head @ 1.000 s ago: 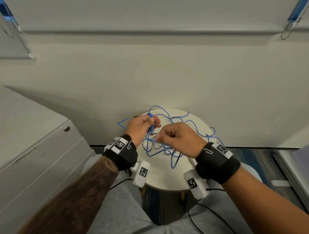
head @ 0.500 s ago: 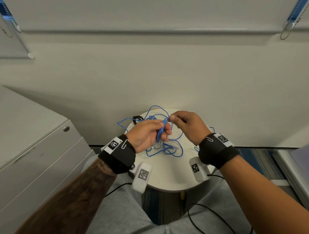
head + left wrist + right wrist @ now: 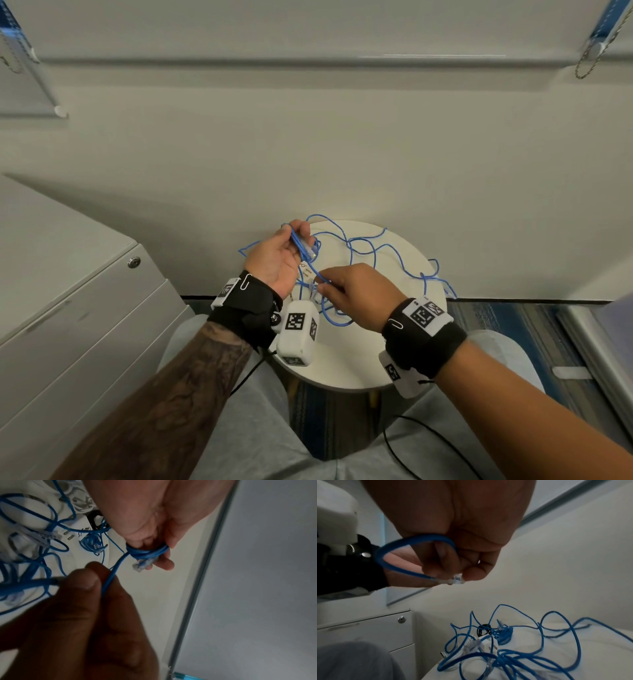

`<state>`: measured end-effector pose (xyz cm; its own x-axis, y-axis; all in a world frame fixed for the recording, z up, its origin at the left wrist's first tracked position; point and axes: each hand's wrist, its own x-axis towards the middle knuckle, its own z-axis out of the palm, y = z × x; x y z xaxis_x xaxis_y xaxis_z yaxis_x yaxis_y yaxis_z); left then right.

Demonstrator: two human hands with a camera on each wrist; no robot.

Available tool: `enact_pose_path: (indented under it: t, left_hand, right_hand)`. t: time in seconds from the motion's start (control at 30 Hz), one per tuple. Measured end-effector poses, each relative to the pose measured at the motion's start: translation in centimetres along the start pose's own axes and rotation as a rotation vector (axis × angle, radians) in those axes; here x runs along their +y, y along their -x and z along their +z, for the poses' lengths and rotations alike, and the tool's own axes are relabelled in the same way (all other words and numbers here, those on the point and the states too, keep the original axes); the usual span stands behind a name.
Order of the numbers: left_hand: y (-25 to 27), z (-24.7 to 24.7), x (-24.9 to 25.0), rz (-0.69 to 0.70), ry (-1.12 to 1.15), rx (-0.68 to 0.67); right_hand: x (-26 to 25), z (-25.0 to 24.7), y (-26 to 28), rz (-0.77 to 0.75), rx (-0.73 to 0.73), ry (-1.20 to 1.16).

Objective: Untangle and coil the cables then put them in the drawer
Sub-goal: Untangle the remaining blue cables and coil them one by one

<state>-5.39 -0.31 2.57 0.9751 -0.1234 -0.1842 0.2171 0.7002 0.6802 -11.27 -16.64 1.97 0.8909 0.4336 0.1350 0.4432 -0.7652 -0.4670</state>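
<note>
Matt blue cables [image 3: 373,251]; smooth round table [image 3: 346,363].

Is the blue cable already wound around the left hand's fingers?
Yes: the left wrist view shows several turns of the blue cable wrapped around fingers of the left hand, its clear plug sticking out.

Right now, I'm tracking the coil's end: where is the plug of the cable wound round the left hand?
In the head view the plug sticks out of the left hand, left of centre, just beyond the right hand.
</note>
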Motion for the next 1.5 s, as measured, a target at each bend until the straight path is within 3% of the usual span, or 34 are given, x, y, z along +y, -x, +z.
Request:
enact_pose_path:
  t: [0.13,0.23,0.33,0.4,0.5,0.63,0.8,0.97,1.13,1.37,1.5]
  left_hand:
    - [-0.7,-0.5,-1.4,0.069,-0.253,0.034]
    - [-1.0,-1.0,-2.0,0.179,-0.593,0.085]
    - [-0.9,-1.8,-2.3,0.131,-0.927,-0.072]
    - [-0.4,-1.5,-2.5,0.065,-0.978,-0.174]
    - [1.0,-0.7,-2.1,-0.064,-0.866,-0.245]
    - [3.0,0.2,-1.8,-0.235,-0.775,-0.371]
    - [3.7,0.6,-1.8,-0.193,-0.575,-0.375]
    - [2.7,0.5,-1.3,-0.228,-0.305,-0.338]
    - [2.0,0.6,-1.9,-0.316,-0.107,-0.366]
    - [1.5,-0.7,-3.4,-0.375,-0.057,-0.320]
    - [1.3,-1.5,-4.0,-0.392,-0.102,-0.293]
  right_hand:
    - [-0.3,-0.5,0.4,-0.026,-0.013,0.028]
    - [-0.5,-1.9,0.7,-0.009,0.100,-0.093]
    - [-0.7,-3.3,0.5,-0.007,0.213,-0.357]
    - [-0.8,-4.2,0.2,0.060,0.237,-0.618]
    - [0.1,-5.5,-0.4,0.129,0.310,-0.725]
    - [1.5,-5.9,-0.5,0.133,0.362,-0.667]
    - [3.1,-4.4,-0.6,0.173,0.410,-0.563]
    - [4.0,-1.8,-0.4,0.244,0.315,-0.528]
    - [2.6,0.0,0.5,0.291,0.171,-0.753]
    - [3.3,0.9,1.6,0.310,0.074,-0.786]
    - [4.5,2.0,1.4,0.244,0.072,-0.580]
